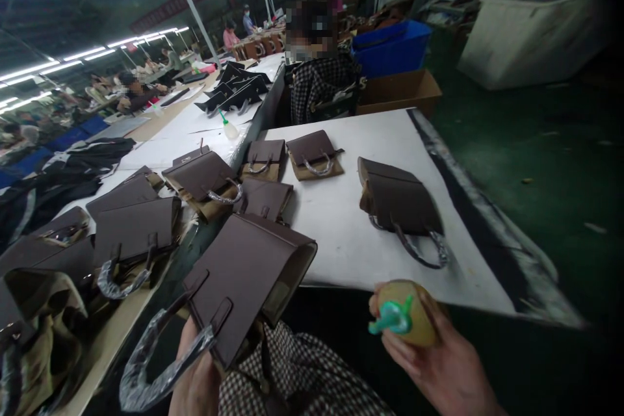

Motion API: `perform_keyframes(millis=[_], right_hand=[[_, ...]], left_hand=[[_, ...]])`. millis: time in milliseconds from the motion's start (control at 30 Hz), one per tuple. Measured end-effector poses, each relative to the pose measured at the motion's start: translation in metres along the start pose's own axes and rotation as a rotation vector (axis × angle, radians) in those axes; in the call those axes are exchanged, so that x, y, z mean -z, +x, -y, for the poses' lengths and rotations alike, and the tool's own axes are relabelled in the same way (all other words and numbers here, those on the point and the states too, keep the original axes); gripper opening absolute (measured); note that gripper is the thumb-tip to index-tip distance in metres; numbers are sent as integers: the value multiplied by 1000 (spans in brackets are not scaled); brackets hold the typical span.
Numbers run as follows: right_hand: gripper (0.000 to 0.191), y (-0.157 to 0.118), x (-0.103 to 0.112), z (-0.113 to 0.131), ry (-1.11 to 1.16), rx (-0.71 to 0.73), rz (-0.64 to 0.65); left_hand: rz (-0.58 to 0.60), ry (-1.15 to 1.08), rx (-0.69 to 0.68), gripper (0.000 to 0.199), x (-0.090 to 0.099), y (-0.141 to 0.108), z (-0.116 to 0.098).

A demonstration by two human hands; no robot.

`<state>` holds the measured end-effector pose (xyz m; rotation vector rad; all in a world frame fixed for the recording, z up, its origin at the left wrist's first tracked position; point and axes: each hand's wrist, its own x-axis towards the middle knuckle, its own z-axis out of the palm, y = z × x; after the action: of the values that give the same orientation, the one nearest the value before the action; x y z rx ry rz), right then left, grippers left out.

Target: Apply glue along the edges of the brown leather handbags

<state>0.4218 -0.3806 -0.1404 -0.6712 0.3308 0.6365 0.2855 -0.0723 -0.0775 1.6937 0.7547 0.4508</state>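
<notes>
A dark brown handbag (244,273) with a plastic-wrapped handle is held over the lap by my left hand (195,370), which is partly hidden behind the bag and its handle. The bag is tilted, its handle hanging toward the lower left. My right hand (439,351) is wrapped round a yellowish squeeze bottle (416,312) with a green nozzle, just off the front edge of the white table (336,240). Beyond that hand, another brown bag (402,198) lies on the white table, handle toward me.
More brown bags (134,231) crowd the left table. Two small bags (314,153) lie at the white table's far side. Farther back are black bag pieces (234,88), another glue-like bottle (229,127), a seated person in a checked top (316,84), a blue bin (390,49) and a cardboard box (400,91).
</notes>
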Motion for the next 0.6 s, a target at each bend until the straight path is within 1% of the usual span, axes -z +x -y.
perform_keyframes(millis=[67,167,233,300,333,400,467,533,600], right_hand=[[39,2,-1,10,-120,139,-37],[42,5,-10,28,-328,346,-108],[44,6,-17,35,-423,403,-125],[43,7,-23,33,-437,388,-109],[42,8,-25,28,-408,349,-88],[38,8,-30,10,-295,209,-21],[38,8,-36,-13,-174,-9,88],[43,7,-42,-38,-87,-242,220],[49,3,-46,-61,-17,-431,347]], left_hand=[[-55,-49,65,43,-7,5,1],[-107,-119,152,51,-5,10,9],[-126,-165,193,55,0,13,14],[-143,-252,265,53,3,16,13],[-159,-320,316,50,3,18,10],[-221,-499,437,45,2,20,0],[-295,-689,539,43,2,19,-11],[-362,-852,594,44,6,17,-19],[-429,-979,574,47,13,14,-19]])
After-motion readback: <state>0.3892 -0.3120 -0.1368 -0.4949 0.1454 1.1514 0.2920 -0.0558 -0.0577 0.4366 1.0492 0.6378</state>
